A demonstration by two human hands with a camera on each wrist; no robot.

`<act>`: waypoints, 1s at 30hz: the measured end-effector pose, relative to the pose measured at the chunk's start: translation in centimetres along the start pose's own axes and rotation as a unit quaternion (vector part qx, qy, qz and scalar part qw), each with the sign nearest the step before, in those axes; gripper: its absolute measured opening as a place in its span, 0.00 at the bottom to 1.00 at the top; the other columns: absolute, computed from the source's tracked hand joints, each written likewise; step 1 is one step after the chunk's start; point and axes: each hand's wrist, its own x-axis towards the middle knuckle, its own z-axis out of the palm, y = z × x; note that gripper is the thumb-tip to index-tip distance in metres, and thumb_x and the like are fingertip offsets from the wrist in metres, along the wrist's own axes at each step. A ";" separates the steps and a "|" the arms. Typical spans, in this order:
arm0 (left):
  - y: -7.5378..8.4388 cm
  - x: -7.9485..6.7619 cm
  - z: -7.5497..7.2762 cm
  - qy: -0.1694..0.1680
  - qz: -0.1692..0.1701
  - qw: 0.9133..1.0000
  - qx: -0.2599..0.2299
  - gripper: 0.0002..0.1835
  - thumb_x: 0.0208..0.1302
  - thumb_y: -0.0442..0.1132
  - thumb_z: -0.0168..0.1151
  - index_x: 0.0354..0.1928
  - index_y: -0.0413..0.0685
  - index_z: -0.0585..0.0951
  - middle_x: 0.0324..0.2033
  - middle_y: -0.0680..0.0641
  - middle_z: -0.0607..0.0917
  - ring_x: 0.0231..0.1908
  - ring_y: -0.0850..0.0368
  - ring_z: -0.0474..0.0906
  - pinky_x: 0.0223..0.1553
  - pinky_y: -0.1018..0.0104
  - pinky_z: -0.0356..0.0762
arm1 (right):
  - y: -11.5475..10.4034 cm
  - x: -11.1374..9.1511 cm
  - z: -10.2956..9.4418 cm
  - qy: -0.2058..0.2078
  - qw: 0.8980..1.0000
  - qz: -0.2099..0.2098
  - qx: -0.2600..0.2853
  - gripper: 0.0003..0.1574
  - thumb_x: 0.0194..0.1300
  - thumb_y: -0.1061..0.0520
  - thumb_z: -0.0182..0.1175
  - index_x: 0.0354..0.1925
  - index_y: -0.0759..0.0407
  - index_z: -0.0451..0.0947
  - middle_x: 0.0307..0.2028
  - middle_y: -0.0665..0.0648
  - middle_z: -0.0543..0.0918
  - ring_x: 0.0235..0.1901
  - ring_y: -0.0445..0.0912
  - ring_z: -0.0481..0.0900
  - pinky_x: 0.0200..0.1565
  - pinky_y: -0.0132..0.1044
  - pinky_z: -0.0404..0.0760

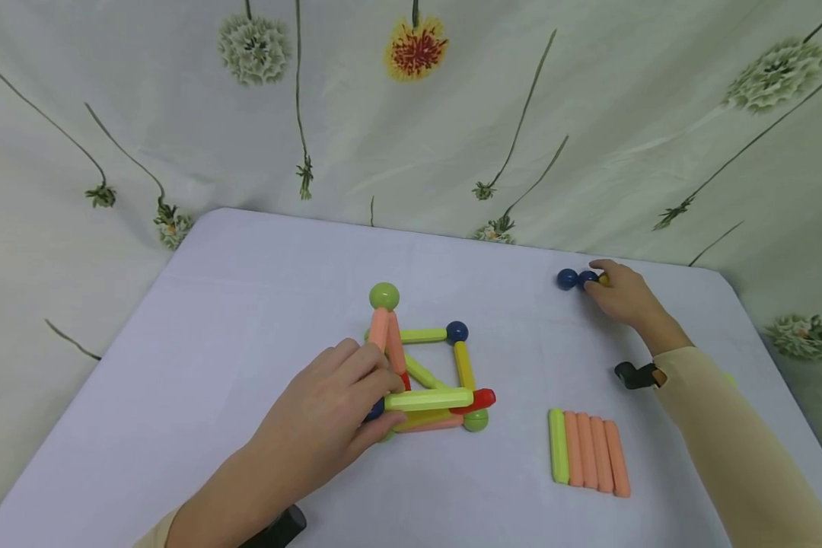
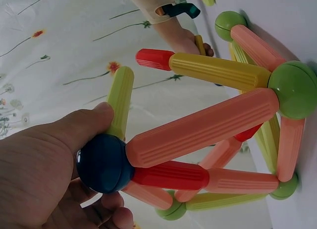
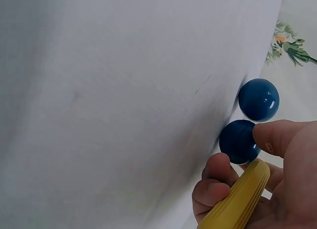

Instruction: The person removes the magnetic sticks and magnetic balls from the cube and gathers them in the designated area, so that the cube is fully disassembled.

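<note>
My left hand grips a dark blue ball at a corner of a frame built from colored rods and balls. Joined to that ball are a lime rod, a salmon rod and a red piece. A green ball tops the frame; another navy ball sits at its back right corner. At the table's far right, my right hand pinches a blue ball between thumb and fingers, with a yellow rod held in the same hand. A second blue ball lies right beside it.
A row of salmon rods with one lime rod at its left end lies at the front right of the white table. Behind the far edge hangs a flower-printed cloth.
</note>
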 end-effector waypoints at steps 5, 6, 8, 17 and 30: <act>0.0 0.0 -0.1 -0.004 -0.004 1.000 -0.002 0.14 0.50 0.44 0.77 0.35 0.51 0.81 0.34 0.58 0.72 0.33 0.62 0.63 0.33 0.69 0.65 | 0.0 -0.1 0.0 0.002 1.000 -0.013 0.000 0.31 0.74 0.52 0.45 0.67 0.68 0.60 0.63 0.75 0.65 0.60 0.67 0.64 0.59 0.64 0.62; 0.1 0.0 -0.1 -0.005 -0.005 1.000 -0.002 0.14 0.50 0.44 0.77 0.35 0.51 0.81 0.34 0.58 0.72 0.33 0.62 0.63 0.33 0.69 0.65 | 0.0 -0.1 0.0 0.002 1.000 -0.018 -0.001 0.30 0.75 0.52 0.45 0.67 0.69 0.61 0.62 0.75 0.66 0.60 0.67 0.64 0.59 0.64 0.62; 0.1 0.0 -0.1 -0.004 -0.004 1.000 -0.003 0.14 0.50 0.44 0.78 0.35 0.51 0.81 0.34 0.58 0.72 0.33 0.62 0.63 0.33 0.69 0.65 | 0.0 -0.1 -0.1 -0.001 1.000 -0.026 -0.004 0.29 0.76 0.53 0.42 0.66 0.70 0.61 0.62 0.76 0.66 0.60 0.68 0.64 0.59 0.64 0.62; 0.1 0.0 -0.1 0.003 0.000 1.000 0.000 0.14 0.50 0.43 0.77 0.35 0.51 0.81 0.34 0.58 0.72 0.32 0.62 0.63 0.33 0.70 0.65 | -0.1 -0.2 -0.2 -0.010 0.999 -0.034 -0.005 0.32 0.78 0.52 0.37 0.71 0.69 0.55 0.62 0.76 0.65 0.59 0.67 0.64 0.59 0.63 0.63; 0.1 0.0 -0.1 0.000 -0.001 1.000 0.002 0.14 0.50 0.44 0.77 0.35 0.51 0.81 0.34 0.58 0.72 0.32 0.62 0.63 0.33 0.69 0.65 | 0.0 -0.4 -0.3 -0.005 1.000 -0.017 0.001 0.37 0.77 0.45 0.39 0.72 0.67 0.54 0.63 0.76 0.63 0.57 0.66 0.65 0.57 0.65 0.63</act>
